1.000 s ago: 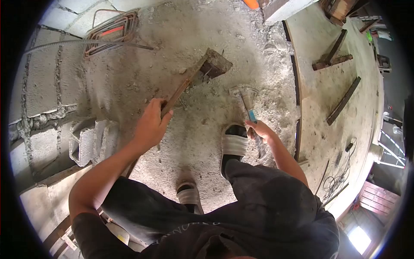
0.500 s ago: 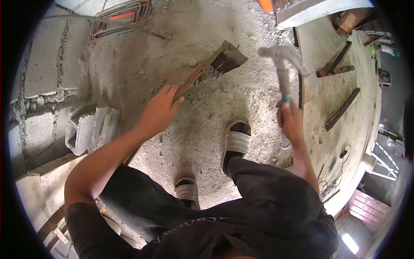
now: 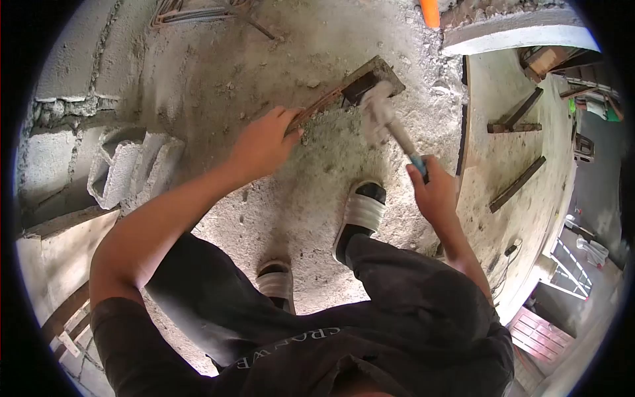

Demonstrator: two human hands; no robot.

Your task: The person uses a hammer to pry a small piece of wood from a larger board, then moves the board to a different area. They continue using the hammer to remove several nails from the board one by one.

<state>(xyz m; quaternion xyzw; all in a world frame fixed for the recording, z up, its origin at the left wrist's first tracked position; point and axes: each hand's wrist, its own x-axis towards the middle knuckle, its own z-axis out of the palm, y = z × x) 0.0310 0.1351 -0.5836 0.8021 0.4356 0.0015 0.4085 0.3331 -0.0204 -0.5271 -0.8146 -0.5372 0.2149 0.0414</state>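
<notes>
My left hand (image 3: pixel 263 144) is closed around the near end of a narrow wooden piece (image 3: pixel 323 106), which slants away over the rough floor. A wider, darker wood block (image 3: pixel 389 74) forms its far end, and a thin nail-like point sticks out below. In my right hand (image 3: pixel 435 193) is a claw hammer (image 3: pixel 402 137), gripped by the blue part of its handle. The hammer's head is smeared by motion and overlaps the near edge of the wood block in this view.
Hollow concrete blocks (image 3: pixel 135 165) stand by the block wall on the left. Bent steel bars (image 3: pixel 192 14) lie at the far left. An orange object (image 3: pixel 430 12) is at the top. Dark wood strips (image 3: pixel 518 184) lie on the lower-looking panel at right, near a cable (image 3: pixel 508 255).
The hammer has swung from upright at the right leftward to the wood block. My left hand and the wooden piece sit slightly farther right in view, and the camera view has shifted.
</notes>
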